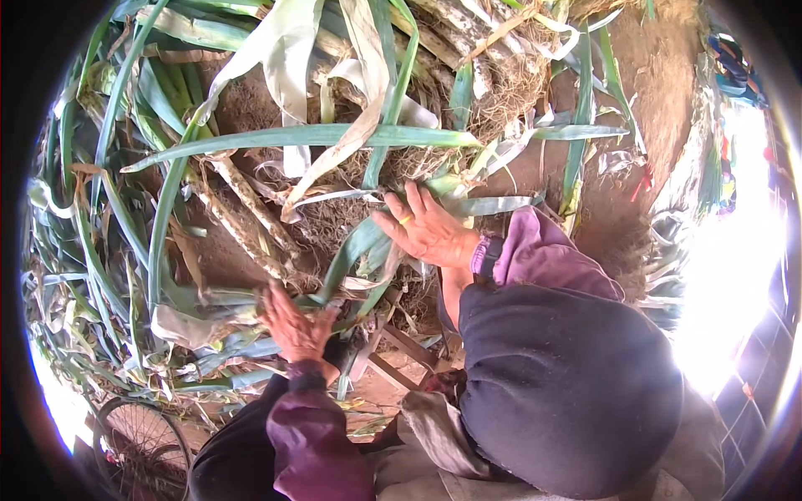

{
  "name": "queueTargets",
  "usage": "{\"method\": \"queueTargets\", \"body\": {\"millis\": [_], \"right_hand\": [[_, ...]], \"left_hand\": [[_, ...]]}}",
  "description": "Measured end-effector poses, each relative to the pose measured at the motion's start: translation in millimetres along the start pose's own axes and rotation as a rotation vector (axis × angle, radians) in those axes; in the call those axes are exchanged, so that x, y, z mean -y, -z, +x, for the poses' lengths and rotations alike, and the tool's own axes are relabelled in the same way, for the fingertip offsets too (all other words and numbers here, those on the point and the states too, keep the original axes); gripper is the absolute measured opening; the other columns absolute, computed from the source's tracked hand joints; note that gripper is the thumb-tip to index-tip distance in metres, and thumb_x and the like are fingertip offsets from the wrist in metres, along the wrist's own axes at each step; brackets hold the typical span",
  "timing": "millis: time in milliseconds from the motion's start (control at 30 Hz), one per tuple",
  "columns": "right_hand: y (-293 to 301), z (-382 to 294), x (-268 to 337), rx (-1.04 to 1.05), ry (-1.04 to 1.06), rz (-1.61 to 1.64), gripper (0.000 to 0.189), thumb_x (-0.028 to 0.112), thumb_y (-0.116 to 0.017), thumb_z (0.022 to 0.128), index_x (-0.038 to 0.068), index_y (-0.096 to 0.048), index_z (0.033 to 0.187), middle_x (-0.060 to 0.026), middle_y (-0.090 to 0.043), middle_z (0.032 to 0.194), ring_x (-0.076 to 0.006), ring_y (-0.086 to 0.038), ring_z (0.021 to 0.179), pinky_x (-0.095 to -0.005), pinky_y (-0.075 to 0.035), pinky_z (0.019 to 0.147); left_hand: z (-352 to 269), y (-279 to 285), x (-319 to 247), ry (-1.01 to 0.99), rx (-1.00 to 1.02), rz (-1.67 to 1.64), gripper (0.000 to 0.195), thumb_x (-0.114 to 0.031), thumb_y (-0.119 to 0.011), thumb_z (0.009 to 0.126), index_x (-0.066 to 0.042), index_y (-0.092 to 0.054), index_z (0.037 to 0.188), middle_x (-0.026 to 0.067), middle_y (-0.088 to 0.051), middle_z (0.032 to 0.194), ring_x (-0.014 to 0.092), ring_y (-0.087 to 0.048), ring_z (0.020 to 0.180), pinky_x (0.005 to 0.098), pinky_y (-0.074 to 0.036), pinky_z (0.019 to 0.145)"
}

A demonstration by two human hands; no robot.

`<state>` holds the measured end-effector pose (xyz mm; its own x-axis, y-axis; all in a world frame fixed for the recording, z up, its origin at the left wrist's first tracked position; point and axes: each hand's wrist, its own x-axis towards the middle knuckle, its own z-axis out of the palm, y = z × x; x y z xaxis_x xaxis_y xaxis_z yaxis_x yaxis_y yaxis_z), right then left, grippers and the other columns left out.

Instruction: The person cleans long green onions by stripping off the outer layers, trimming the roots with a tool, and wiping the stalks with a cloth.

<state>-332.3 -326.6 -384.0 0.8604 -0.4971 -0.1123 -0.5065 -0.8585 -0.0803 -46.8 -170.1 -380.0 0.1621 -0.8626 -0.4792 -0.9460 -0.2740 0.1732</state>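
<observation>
My left hand (293, 325) is over green leaves at the lower middle, blurred, with its fingers spread; whether it touches them I cannot tell. Close to its fingertips lie the root ends of long soil-covered leek stalks (241, 200). My right hand (426, 228), with a yellow ring on one finger, rests palm down on or just above broad green leek leaves (357, 244). Its fingers are apart, and its palm is hidden. A long green leaf (301, 136) lies across the stalks beyond both hands. Pale dry leaves (369, 56) hang over the pile.
A heap of leeks (81, 250) fills the left side. More stalks with matted roots (507, 94) lie at the top. A wooden frame (391, 369) stands between my knees. The spoked wheel (143, 438) is at the lower left. Bare soil (651, 81) shows at right.
</observation>
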Motion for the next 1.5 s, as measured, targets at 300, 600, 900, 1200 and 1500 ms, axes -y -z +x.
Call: {"method": "queueTargets", "body": {"millis": [300, 600, 900, 1200, 1500], "right_hand": [[-12, 39, 24, 0.010, -0.226, 0.577, 0.018, 0.005, -0.054, 0.075, 0.010, -0.037, 0.079, 0.0006, -0.034, 0.061, -0.0109, -0.036, 0.050, -0.0261, -0.030, 0.034], [76, 3, -57, -0.370, -0.334, 0.530, 0.054, 0.029, -0.070, 0.071, 0.003, -0.051, 0.114, -0.0168, -0.054, 0.106, -0.0290, -0.055, 0.091, -0.0433, -0.048, 0.072], [8, -266, -310, -0.182, -1.335, 0.043, 0.078, 0.052, -0.060, 0.080, -0.004, -0.039, 0.130, -0.0271, -0.047, 0.123, -0.0407, -0.050, 0.111, -0.0486, -0.042, 0.092], [-2, -253, -410, -0.251, -1.341, 0.792, 0.105, 0.069, -0.061, 0.070, 0.002, -0.027, 0.143, -0.0277, -0.031, 0.143, -0.0430, -0.028, 0.134, -0.0450, -0.026, 0.109], [-17, -118, -329, -0.184, -1.477, 0.128, 0.062, 0.045, -0.071, 0.071, 0.000, -0.046, 0.106, -0.0209, -0.058, 0.112, -0.0454, -0.056, 0.096, -0.0531, -0.043, 0.079]], "left_hand": [[-35, -43, -29, -0.045, -0.028, 0.338, 0.080, -0.049, -0.050, 0.083, 0.003, -0.028, 0.140, 0.0224, -0.035, 0.140, 0.037, -0.025, 0.136, 0.0497, -0.017, 0.112], [-10, -7, 12, -0.018, 0.062, 0.107, 0.092, -0.035, -0.071, 0.069, 0.001, -0.028, 0.142, 0.0194, -0.053, 0.119, 0.036, -0.046, 0.114, 0.0462, -0.030, 0.102], [1, 37, -9, -0.003, 0.205, -0.592, 0.079, -0.015, -0.067, 0.065, 0.002, -0.038, 0.137, 0.0240, -0.051, 0.126, 0.037, -0.048, 0.115, 0.0411, -0.036, 0.100], [-47, 53, 43, 0.110, 0.132, -0.722, 0.071, -0.011, -0.063, 0.075, -0.002, -0.037, 0.140, 0.0209, -0.046, 0.134, 0.032, -0.043, 0.123, 0.0407, -0.032, 0.103], [65, 97, -137, -0.132, -0.018, -0.193, 0.080, -0.027, -0.072, 0.073, 0.003, -0.036, 0.138, 0.0256, -0.042, 0.136, 0.040, -0.039, 0.126, 0.0465, -0.029, 0.106]]}}
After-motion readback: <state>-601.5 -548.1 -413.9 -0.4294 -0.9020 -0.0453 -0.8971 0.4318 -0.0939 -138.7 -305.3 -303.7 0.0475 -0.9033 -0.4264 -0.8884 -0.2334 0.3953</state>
